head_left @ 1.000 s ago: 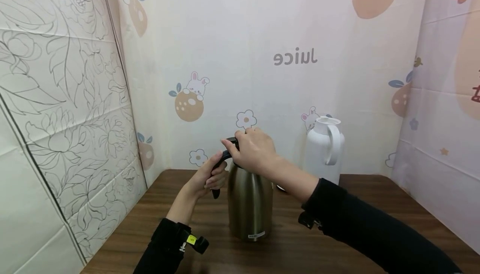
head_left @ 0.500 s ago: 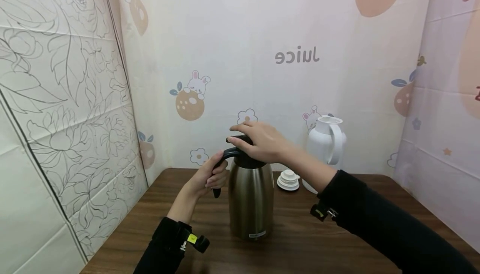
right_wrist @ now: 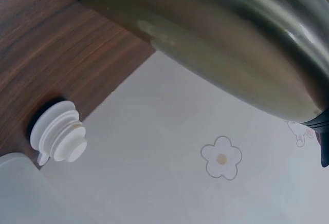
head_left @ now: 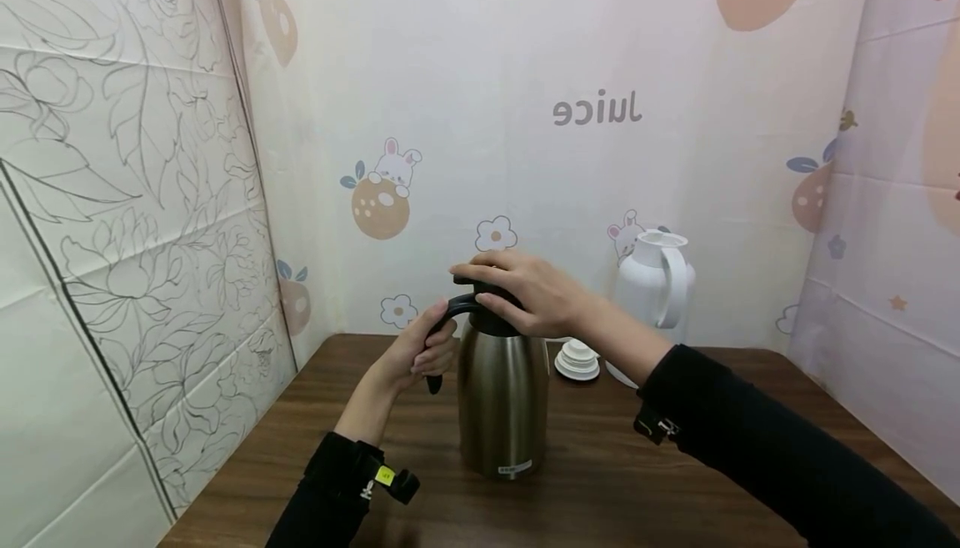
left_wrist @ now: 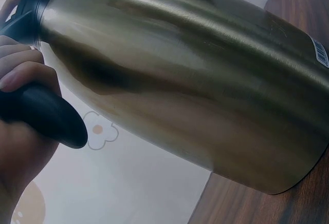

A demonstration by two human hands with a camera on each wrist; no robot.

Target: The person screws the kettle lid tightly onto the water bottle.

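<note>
A brushed bronze-coloured metal thermos jug [head_left: 502, 402] stands upright on the table in front of me. My left hand [head_left: 420, 349] grips its black handle [head_left: 434, 384], with the fingers wrapped round it, as the left wrist view also shows. Over the jug's top lies my right hand [head_left: 543, 294], holding the black lid [head_left: 486, 289]. Its fingers reach across the top and the thumb lies along the near side. Part of the lid is hidden under this hand. The right wrist view shows mostly the jug's body [right_wrist: 221, 39].
Behind the jug to the right stands a white jug [head_left: 641, 289] with its top uncovered. A white stepped stopper [head_left: 577, 360] lies beside it on the brown wooden table [head_left: 600, 465]. Printed curtains [head_left: 480, 114] enclose the table's back and sides.
My right hand has loosened from the lid, turned and lifted slightly, then settled back round it, uncovering the white stopper behind. The left hand keeps its grip on the handle.
</note>
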